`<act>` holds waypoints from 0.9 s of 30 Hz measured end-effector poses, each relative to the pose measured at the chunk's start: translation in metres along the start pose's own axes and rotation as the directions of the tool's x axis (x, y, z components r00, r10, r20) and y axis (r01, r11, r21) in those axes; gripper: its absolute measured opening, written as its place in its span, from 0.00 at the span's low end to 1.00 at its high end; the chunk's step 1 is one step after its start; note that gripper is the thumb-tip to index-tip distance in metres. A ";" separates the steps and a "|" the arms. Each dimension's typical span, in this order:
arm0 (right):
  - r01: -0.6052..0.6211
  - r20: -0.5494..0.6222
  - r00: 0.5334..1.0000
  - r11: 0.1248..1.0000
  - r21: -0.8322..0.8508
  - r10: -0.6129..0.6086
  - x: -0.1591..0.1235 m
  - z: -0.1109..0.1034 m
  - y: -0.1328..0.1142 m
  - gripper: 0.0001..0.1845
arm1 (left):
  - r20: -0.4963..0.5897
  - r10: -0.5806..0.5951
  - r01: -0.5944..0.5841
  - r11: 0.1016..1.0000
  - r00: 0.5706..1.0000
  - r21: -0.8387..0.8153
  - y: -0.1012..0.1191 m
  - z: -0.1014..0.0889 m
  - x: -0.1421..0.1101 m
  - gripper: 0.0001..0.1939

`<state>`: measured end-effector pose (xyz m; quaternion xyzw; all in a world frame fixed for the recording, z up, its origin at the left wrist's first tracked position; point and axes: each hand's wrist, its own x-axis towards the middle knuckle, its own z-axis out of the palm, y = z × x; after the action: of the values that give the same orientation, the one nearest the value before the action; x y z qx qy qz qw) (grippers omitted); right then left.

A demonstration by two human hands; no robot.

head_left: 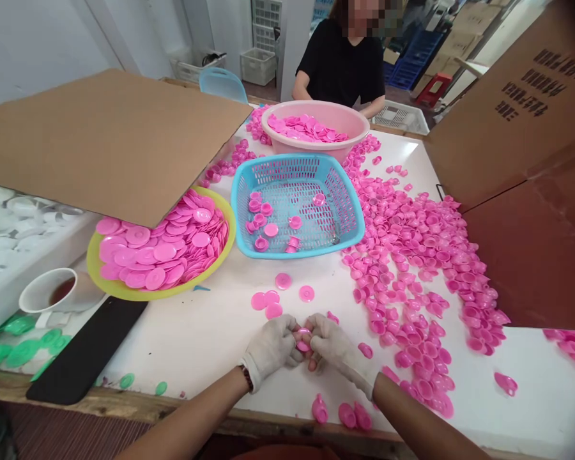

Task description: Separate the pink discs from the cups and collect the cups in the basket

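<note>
My left hand [274, 348] and my right hand [338, 350], both in pale gloves with bare fingertips, meet near the table's front edge. Between them they pinch a pink toy saucer [303, 340]; fingers cover part of it, so whether a cup sits on it I cannot tell. Just beyond lie a few loose pink saucers [283, 281]. A large spread of pink toy cups [402, 255] covers the table to the right. Farther ahead, a blue basket [299, 254] contains several pink cups, some seemingly on saucers. To its left, a yellow bowl [93, 271] is heaped with pink saucers.
A pink basin [316, 150] of pink discs stands at the back, before a person in black [342, 67]. Cardboard [110, 140] overhangs the left side; a carton [531, 191] borders the right. A drink cup [33, 291] and black slab [89, 351] lie left.
</note>
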<state>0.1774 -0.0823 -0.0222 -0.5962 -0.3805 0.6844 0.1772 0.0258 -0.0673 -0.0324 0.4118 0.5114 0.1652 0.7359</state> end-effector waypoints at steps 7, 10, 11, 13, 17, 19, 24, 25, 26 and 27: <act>-0.009 0.096 0.995 1.000 -0.011 0.010 0.002 -0.009 -0.001 0.08 | -0.007 0.075 -0.074 0.989 0.997 0.129 -0.006 -0.004 -0.001 0.10; -0.011 0.138 0.990 1.000 0.011 0.010 0.001 -0.011 -0.005 0.06 | 0.006 0.078 -0.077 0.981 0.997 0.180 -0.003 -0.006 -0.003 0.08; -0.019 0.133 0.991 1.000 0.005 0.018 0.001 -0.011 -0.006 0.05 | -0.002 0.073 -0.071 0.976 0.997 0.205 -0.003 -0.006 -0.002 0.07; -0.049 0.106 0.993 0.998 -0.036 0.053 0.002 -0.008 -0.008 0.04 | -0.012 0.053 -0.049 0.967 0.998 0.250 -0.003 -0.006 0.001 0.07; -0.089 0.085 0.991 0.984 -0.156 0.103 0.005 -0.002 -0.013 0.04 | 0.014 -0.010 0.006 0.962 1.000 0.273 0.000 -0.005 0.005 0.09; -0.074 0.080 0.993 0.977 -0.198 0.091 0.005 -0.003 -0.019 0.05 | 0.017 -0.022 0.017 0.965 1.000 0.262 0.002 -0.004 0.000 0.10; 0.160 0.009 0.987 0.975 -0.153 -0.160 -0.001 -0.018 -0.056 0.04 | -0.145 0.245 -0.184 0.922 0.959 0.341 0.001 -0.008 -0.027 0.11; 0.267 -0.042 0.962 0.962 -0.065 -0.270 -0.001 -0.022 -0.065 0.05 | -0.186 0.296 -0.214 0.907 0.937 0.364 0.000 -0.011 -0.030 0.10; 0.374 -0.112 0.923 0.927 0.026 -0.369 -0.001 -0.026 -0.073 0.06 | -0.219 0.325 -0.227 0.897 0.920 0.379 0.000 -0.013 -0.033 0.08; 0.464 -0.187 0.877 0.881 0.090 -0.443 0.001 -0.030 -0.080 0.07 | -0.241 0.339 -0.226 0.889 0.910 0.397 0.000 -0.016 -0.035 0.06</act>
<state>0.1884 -0.0209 0.0359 -0.5303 -0.4480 0.5970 0.4020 -0.0030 -0.0835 -0.0134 0.5800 0.5734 0.2363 0.5281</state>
